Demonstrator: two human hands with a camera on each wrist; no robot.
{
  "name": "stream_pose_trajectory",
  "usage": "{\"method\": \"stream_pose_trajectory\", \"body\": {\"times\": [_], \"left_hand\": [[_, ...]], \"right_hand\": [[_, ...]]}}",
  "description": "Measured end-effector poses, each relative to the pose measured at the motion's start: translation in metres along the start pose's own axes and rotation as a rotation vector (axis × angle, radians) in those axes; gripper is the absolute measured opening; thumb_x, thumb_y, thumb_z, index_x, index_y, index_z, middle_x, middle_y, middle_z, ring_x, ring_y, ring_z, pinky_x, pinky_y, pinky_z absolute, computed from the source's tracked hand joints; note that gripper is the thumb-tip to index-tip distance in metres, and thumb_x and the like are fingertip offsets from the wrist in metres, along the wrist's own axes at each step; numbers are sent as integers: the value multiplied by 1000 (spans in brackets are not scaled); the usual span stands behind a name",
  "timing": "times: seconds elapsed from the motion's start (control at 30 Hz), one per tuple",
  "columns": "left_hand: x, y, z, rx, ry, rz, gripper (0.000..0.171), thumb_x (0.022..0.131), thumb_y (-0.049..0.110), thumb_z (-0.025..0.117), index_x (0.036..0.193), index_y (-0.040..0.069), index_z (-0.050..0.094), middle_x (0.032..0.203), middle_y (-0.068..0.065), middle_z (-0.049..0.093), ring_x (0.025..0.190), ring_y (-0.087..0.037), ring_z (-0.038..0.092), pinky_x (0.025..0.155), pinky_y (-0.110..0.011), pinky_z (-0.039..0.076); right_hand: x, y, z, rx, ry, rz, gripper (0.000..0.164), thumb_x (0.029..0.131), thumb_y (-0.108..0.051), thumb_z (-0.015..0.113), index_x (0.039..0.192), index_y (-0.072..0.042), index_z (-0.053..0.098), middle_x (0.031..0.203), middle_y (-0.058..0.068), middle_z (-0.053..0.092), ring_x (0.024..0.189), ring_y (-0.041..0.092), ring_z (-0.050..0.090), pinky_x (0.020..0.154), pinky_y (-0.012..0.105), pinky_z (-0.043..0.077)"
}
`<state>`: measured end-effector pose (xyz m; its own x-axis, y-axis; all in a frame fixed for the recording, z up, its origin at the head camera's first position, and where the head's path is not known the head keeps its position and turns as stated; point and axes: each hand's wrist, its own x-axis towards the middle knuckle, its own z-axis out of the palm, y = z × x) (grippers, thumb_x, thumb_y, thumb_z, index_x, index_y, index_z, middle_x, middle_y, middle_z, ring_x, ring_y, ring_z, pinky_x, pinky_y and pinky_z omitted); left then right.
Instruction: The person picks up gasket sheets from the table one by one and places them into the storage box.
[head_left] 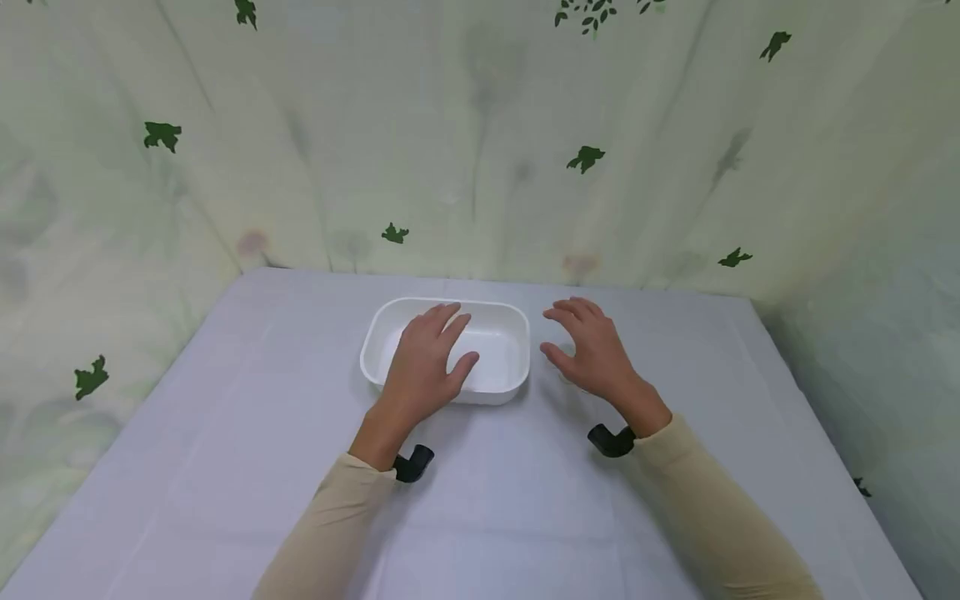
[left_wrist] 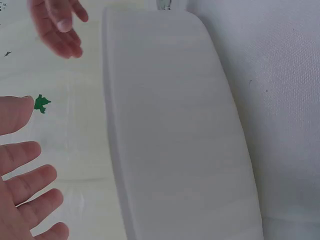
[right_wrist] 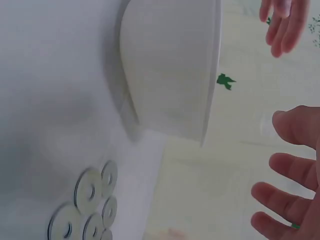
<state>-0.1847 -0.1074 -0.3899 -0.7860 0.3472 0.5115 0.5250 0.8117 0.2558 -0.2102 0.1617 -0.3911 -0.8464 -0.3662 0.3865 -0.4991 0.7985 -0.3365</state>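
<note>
A white rectangular basin with rounded corners sits toward the back of the table. Over its left half hovers my left hand, fingers spread and holding nothing. To the right of the basin is my right hand, its fingers loosely bent with nothing between them. In the right wrist view, several flat metal washers lie on the tabletop beside the basin. From the head, the right hand mostly hides them. The left wrist view shows the basin's outer wall close to the spread fingers.
A white cloth covers the table. Behind it hangs a pale curtain printed with green leaf-like shapes, reaching around both sides. Black curved wrist pieces stick out beneath the sleeves.
</note>
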Motion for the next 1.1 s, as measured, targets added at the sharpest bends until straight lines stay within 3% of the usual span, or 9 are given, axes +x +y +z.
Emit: {"method": "stream_pose_trajectory", "body": {"times": [0.23,0.43,0.73,0.9,1.1], "left_hand": [[-9,-8,-13,-82,-7,3,47,89,23,72,129,2,63,138,-16,61,130,-34,56,108,-52,44],[-21,-26,-28,-111,3,-26,47,87,19,74,129,0,62,137,-19,60,128,-37,56,104,-54,46],[-46,-66,-32,-178,-93,-197,54,89,19,72,136,-2,55,146,-25,50,136,-43,45,110,-59,37],[-53,-79,-31,-226,-124,-289,61,88,17,72,140,-4,49,150,-28,42,140,-46,39,112,-61,33],[-54,-92,-29,-286,-262,-423,73,91,25,68,149,-4,34,157,-28,31,145,-46,29,116,-62,27]], "right_hand": [[-6,22,-14,127,-61,7,39,91,-16,71,126,-2,63,133,19,61,130,39,48,108,57,40],[-5,46,-28,144,-175,55,36,95,-14,66,128,-2,62,135,20,60,131,40,48,109,58,38],[-5,80,-34,173,-339,135,38,98,-8,57,135,-2,56,140,20,57,134,40,47,108,59,40],[-6,94,-30,210,-397,195,39,98,-7,56,136,-2,56,139,18,58,131,39,50,107,60,41],[-4,106,-20,215,-422,239,39,96,-6,55,135,-4,58,138,17,59,129,39,51,106,58,42]]}}
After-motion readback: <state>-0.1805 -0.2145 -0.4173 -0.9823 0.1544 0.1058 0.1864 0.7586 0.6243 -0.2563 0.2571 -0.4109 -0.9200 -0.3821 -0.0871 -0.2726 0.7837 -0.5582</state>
